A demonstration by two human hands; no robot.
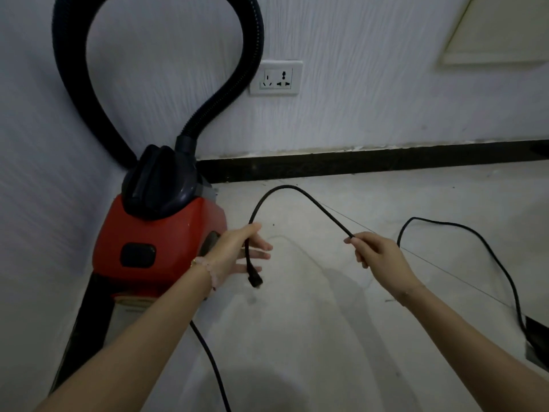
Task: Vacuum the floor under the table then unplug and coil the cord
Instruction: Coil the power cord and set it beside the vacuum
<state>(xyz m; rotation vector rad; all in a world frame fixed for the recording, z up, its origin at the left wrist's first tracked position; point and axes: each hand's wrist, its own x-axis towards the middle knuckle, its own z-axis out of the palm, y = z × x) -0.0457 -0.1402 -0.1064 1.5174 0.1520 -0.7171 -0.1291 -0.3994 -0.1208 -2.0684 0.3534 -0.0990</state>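
A red vacuum cleaner (pixel 166 233) with a dark top stands in the corner, its black ribbed hose (pixel 228 84) looping up the wall. The black cord (pixel 297 191) arches between my hands. My left hand (pixel 237 254) holds the cord near its end between thumb and fingers, and the plug (pixel 255 279) dangles below it. My right hand (pixel 377 254) pinches the cord further along. From there the cord runs on across the floor to the right. The white wall socket (pixel 276 78) has nothing plugged into it.
A black skirting board (pixel 371 162) runs along the foot of the white wall. A further stretch of cord (pixel 208 352) lies on the pale floor beneath my left arm. A dark object (pixel 537 337) sits at the right edge. A pale panel (pixel 499 31) hangs at the upper right.
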